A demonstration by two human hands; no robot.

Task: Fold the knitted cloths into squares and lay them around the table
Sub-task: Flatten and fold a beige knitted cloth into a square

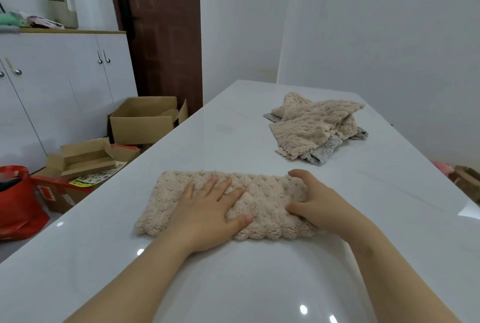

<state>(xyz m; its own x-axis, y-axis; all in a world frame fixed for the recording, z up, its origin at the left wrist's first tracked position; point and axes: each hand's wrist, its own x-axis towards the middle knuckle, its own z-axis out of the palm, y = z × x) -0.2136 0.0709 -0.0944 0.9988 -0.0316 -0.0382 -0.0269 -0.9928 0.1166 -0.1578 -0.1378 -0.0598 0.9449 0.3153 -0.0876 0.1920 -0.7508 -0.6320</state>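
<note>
On glossy table | nubby beige cloth, oblong | left hand fingers spread flat | right hand pinching cloth end

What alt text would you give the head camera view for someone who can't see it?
A person's left hand presses flat on a beige knitted cloth folded into a strip on a white table, while the right hand grips its right end. A pile of beige and grey cloths lies farther back.

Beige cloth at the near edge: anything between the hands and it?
Nothing visible. The left hand lies flat on the beige cloth; the right hand grips its right end. The cloth pile lies apart, farther back on the table.
</note>
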